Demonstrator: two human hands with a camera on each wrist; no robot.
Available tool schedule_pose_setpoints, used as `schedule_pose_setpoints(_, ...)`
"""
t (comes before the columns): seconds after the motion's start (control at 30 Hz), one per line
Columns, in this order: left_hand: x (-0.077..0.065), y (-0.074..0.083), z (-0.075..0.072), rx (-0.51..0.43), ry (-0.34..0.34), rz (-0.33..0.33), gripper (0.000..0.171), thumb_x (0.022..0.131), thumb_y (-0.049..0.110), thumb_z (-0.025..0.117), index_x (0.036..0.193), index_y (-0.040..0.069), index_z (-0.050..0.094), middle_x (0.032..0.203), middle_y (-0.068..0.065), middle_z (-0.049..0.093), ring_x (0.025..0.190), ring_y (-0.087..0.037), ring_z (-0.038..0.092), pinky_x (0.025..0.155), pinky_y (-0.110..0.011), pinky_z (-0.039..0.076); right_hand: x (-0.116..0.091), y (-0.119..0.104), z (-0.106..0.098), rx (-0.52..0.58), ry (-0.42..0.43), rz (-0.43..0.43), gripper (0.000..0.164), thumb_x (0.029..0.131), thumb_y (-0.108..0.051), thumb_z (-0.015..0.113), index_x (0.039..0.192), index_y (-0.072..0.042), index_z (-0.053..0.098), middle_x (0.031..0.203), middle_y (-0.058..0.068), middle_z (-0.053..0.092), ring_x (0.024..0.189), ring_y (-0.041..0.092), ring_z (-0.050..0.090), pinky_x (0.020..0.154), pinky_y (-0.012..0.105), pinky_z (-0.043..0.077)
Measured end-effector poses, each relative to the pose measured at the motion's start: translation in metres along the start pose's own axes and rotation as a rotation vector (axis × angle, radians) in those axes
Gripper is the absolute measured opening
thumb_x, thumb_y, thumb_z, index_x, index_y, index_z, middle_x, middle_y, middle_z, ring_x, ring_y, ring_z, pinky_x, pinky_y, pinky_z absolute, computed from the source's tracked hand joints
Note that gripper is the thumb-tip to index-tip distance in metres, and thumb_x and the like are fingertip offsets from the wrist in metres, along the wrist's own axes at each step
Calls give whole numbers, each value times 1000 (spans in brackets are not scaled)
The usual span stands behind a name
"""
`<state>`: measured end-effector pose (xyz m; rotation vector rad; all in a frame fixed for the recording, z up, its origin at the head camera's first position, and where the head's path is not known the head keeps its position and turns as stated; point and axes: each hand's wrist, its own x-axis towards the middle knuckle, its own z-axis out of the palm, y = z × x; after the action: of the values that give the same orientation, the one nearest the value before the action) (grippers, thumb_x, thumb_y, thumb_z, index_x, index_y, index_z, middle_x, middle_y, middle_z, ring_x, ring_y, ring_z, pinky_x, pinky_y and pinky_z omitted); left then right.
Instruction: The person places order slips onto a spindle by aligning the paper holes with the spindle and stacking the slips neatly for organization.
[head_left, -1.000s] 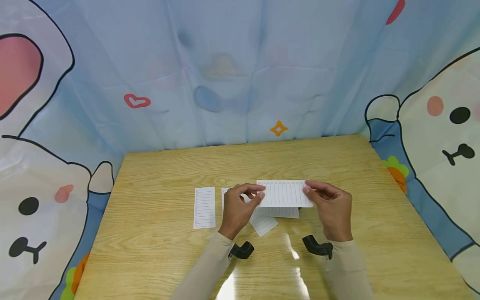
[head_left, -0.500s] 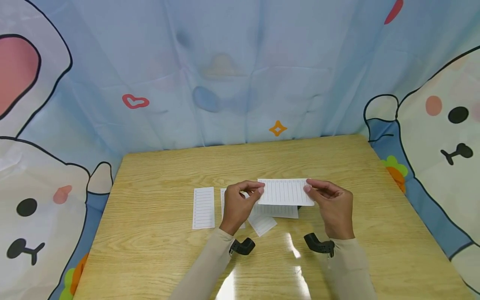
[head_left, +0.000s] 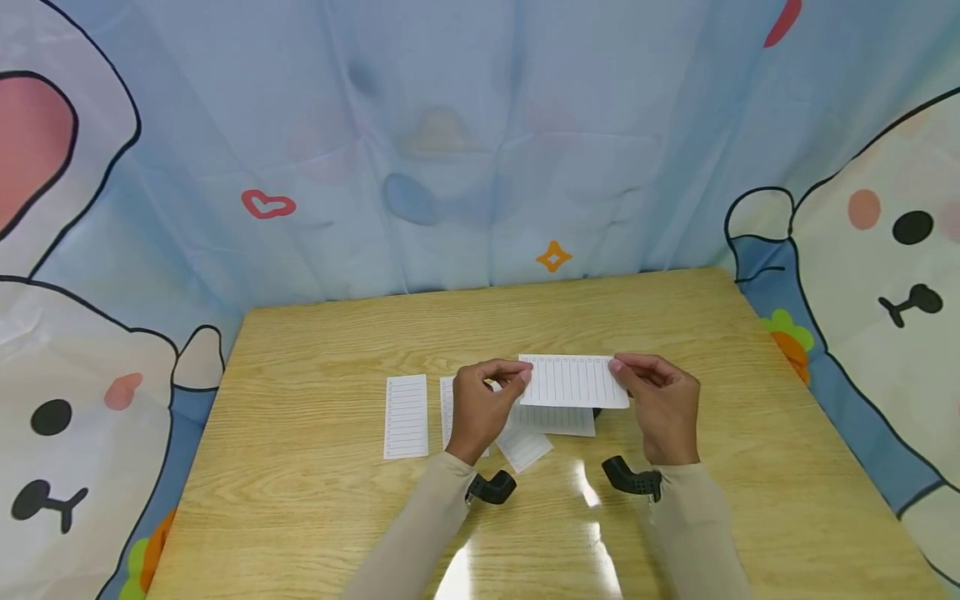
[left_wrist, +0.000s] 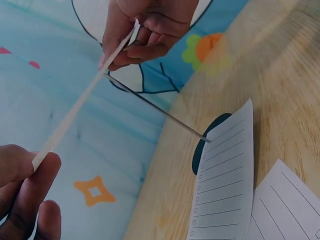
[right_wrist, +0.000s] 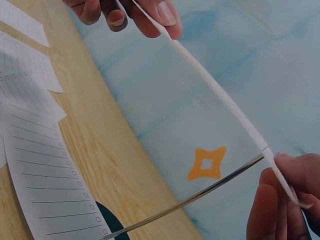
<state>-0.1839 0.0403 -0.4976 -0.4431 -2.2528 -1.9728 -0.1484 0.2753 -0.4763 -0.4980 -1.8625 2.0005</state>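
A white lined checklist sheet (head_left: 573,382) is held up lengthwise above the table. My left hand (head_left: 483,408) pinches its left end between thumb and fingers. At the opposite end, my right hand (head_left: 663,404) pinches it too. Below stands a bill spike, its thin metal rod (left_wrist: 156,108) rising from a dark base (left_wrist: 199,155). The rod's top meets the held sheet close to my right fingers in both wrist views. Another lined sheet (left_wrist: 220,185) lies over the base, around the foot of the rod.
On the wooden table (head_left: 315,500), one checklist sheet (head_left: 406,417) lies flat at the left. A second sheet (head_left: 447,408) is partly covered by my left hand, and a tilted one (head_left: 525,450) lies near the spike. A blue printed curtain (head_left: 450,167) hangs behind the table.
The held sheet has risen slightly and shifted a little to the right, with both hands keeping their pinch. The sheets on the table stay put.
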Motion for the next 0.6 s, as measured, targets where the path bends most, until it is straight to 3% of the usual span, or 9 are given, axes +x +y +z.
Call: schedule_pose_setpoints(0.6, -3, -3, -3, 32, 12, -26, 9, 98, 20, 78, 102, 19, 86, 88, -4, 80, 78, -10, 64, 63, -20, 43, -5, 2, 1, 6, -13, 40, 23, 92, -4, 82, 110, 9, 76, 89, -4, 78, 81, 10, 71, 70, 19, 59)
